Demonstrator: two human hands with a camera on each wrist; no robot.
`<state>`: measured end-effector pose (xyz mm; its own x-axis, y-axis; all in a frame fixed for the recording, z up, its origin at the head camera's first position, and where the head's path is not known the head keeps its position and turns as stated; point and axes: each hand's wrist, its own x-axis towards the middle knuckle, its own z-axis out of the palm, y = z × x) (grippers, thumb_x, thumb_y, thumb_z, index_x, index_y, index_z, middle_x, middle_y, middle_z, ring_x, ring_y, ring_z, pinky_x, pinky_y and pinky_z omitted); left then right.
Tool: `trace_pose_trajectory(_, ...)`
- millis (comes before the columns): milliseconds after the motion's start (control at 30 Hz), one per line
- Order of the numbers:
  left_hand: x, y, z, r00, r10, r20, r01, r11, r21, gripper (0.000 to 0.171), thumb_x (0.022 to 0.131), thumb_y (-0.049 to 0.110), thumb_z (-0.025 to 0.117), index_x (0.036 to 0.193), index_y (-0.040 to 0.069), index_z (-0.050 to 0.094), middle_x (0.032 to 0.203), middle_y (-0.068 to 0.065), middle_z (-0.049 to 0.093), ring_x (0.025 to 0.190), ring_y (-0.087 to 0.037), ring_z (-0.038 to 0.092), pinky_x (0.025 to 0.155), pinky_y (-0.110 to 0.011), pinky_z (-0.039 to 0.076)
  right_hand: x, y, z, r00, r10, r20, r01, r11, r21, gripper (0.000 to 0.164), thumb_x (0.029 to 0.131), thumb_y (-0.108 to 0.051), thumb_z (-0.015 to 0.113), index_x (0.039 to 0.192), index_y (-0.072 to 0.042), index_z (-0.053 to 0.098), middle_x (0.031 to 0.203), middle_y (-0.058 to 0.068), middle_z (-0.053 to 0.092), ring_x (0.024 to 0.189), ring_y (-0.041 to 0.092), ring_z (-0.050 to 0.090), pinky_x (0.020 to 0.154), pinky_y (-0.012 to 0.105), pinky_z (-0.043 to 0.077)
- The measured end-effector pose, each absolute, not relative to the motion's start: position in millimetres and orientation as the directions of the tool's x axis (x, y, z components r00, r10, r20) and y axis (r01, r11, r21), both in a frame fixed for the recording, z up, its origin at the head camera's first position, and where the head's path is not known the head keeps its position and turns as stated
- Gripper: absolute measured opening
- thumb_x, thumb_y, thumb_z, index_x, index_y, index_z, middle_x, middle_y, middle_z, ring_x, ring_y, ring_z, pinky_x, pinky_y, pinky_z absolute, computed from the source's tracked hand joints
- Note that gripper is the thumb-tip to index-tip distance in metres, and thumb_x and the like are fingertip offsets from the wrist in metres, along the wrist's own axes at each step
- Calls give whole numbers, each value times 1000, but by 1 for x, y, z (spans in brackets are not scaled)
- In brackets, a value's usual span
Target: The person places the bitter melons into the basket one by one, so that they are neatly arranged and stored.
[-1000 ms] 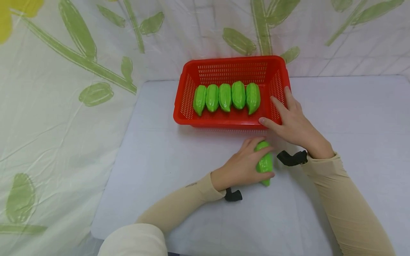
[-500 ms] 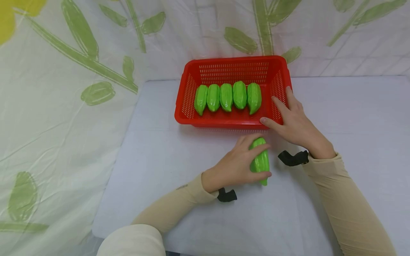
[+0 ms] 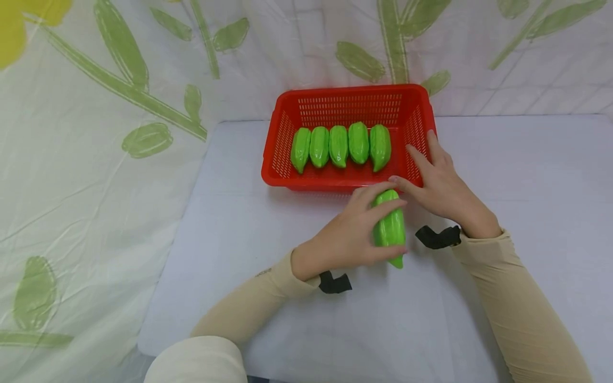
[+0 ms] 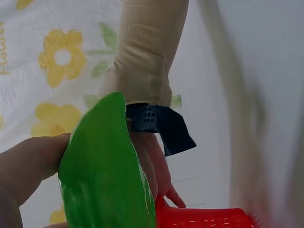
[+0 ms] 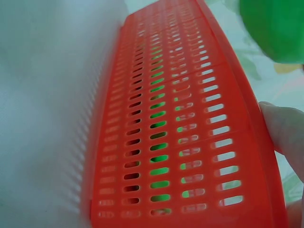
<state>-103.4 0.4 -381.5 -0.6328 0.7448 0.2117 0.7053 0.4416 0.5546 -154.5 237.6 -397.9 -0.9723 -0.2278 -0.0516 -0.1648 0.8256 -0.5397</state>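
My left hand (image 3: 351, 229) grips a green, ribbed star fruit (image 3: 390, 226) between thumb and fingers, just in front of a red basket (image 3: 335, 186). The fruit's tapered end points toward me. Up close, the star fruit (image 4: 102, 175) fills the lower middle of the left wrist view. My right hand (image 3: 442, 186) rests with spread, fairly straight fingers on the basket's front right corner, its thumb at the front rim. Inside the basket, several more green star fruits (image 3: 338, 146) lie side by side in a row. The slotted basket wall (image 5: 161, 118) fills the right wrist view.
The basket stands at the back of a white-covered table (image 3: 230, 223), near a hanging sheet (image 3: 268, 64) with a plant print. Inside the basket, bare floor (image 3: 395, 170) shows right of the fruit row. Dark straps (image 3: 438, 237) sit at both wrists.
Gripping the star fruit throughout, my left hand has moved slightly left, then up the picture toward the basket's front rim. The right hand and the basket have stayed in place.
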Motion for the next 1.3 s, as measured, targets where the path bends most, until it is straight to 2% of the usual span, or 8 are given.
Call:
trace_pose_trajectory(233,-128,5,-366,-652,729,210,690,454,564,70,90,45,80,149,18,56,164,-8,33,150,-23,31,117,-33,40,-155,240,-398,-967,-253,-21,-203,820,-536,81,103,-36,62,165,-1,23,173,19,-18,154,60,5,105,83,32)
trace_pose_trajectory(400,-152,10,-354,-667,712,219,691,481,540,72,90,47,79,150,16,55,163,-11,36,151,-26,33,120,-37,38,-155,241,-398,-966,-259,-21,-207,816,-540,79,102,-29,63,164,-1,23,172,21,-17,154,61,5,106,82,31)
trace_pose_trajectory(500,-166,14,-346,-676,703,219,686,492,536,71,90,48,79,150,17,55,163,-11,36,151,-28,32,121,-41,37,-156,242,-397,-964,-262,-32,-204,816,-542,81,101,-27,64,166,-5,20,172,19,-20,154,61,4,107,82,30)
trace_pose_trajectory(667,-187,23,-334,-695,697,176,665,531,525,71,92,50,75,152,19,53,164,-8,34,150,-25,33,118,-35,39,-157,244,-397,-962,-271,-35,-208,810,-548,83,100,-23,62,168,-13,16,172,19,-20,154,61,4,107,82,31)
trace_pose_trajectory(833,-208,33,-325,-713,689,127,649,581,491,73,94,52,71,155,20,49,166,-6,32,150,-23,32,115,-30,38,-158,243,-397,-966,-257,-37,-190,797,-573,82,100,-37,67,167,-15,25,173,19,-18,155,59,1,103,84,33)
trace_pose_trajectory(967,-222,40,-321,-724,683,100,635,603,483,75,95,53,70,157,19,47,167,-6,31,151,-23,31,118,-30,37,-158,242,-397,-970,-239,-48,-165,791,-589,82,100,-51,63,165,-17,28,173,17,-19,155,58,0,100,86,33)
trace_pose_trajectory(1300,-254,54,-317,-752,659,-13,593,685,423,76,97,54,64,162,22,39,168,-3,29,152,-23,30,119,-30,37,-159,241,-396,-970,-230,-74,-144,797,-586,106,98,-60,60,168,-17,-6,173,15,-20,156,57,-1,105,84,29)
